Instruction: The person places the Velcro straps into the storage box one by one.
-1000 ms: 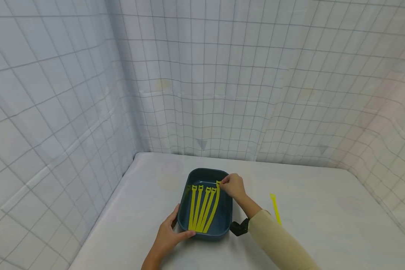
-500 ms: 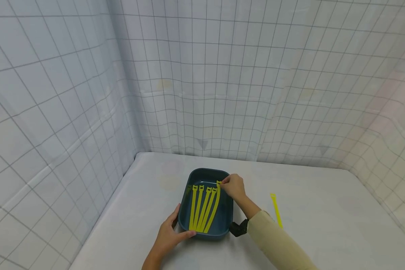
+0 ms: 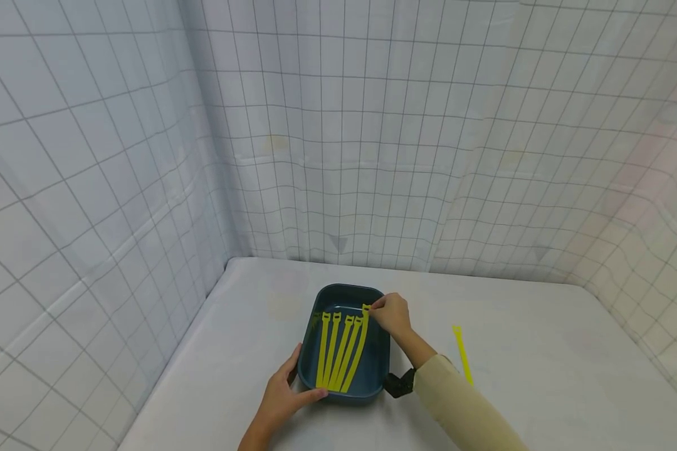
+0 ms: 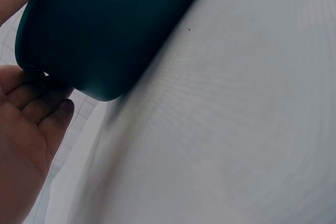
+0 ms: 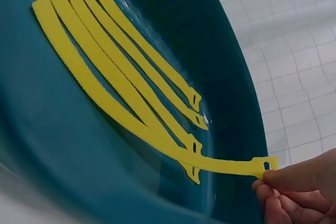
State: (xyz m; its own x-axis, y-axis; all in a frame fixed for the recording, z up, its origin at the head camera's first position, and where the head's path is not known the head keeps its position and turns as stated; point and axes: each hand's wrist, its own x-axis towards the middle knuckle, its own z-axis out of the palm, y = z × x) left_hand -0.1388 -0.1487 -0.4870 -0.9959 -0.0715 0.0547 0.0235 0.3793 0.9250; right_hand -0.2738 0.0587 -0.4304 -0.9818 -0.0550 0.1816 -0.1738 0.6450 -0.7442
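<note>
A dark teal tray (image 3: 377, 360) stands on the white table with several yellow hook-and-loop cable ties (image 3: 323, 351) fanned along its floor, slotted heads toward the far end. My left hand (image 3: 280, 396) grips the tray's near left corner, thumb on the front rim and fingers along the left side. In the left wrist view those fingers (image 4: 58, 116) touch the tray's outer wall. My right hand (image 3: 393, 314) pinches the head of the rightmost cable tie (image 5: 231, 166) between thumb and forefinger. That head is raised near the tray's right wall, while its tail lies beside the others.
One more yellow cable tie (image 3: 462, 354) lies on the table right of the tray, its near end close to my right sleeve (image 3: 457, 394). A black object (image 3: 399, 383) sits by the right cuff. White gridded curtains (image 3: 338, 156) stand behind and at both sides.
</note>
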